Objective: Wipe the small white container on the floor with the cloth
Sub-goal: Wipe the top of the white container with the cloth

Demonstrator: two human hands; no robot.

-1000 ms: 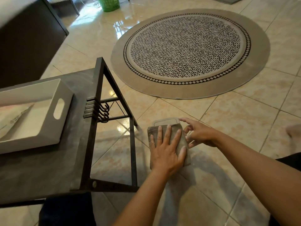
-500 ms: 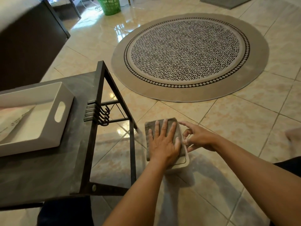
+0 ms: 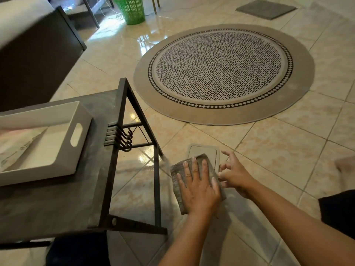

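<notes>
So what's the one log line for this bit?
step: wiping | left hand: flat on cloth | right hand: steadying white container | place: floor

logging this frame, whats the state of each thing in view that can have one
small white container: flat on the floor, far end uncovered
cloth: spread over the container's near part
left hand: flat, pressing the cloth
right hand: fingers spread at the container's right edge
white tray: on the table

No legible text anywhere.
</notes>
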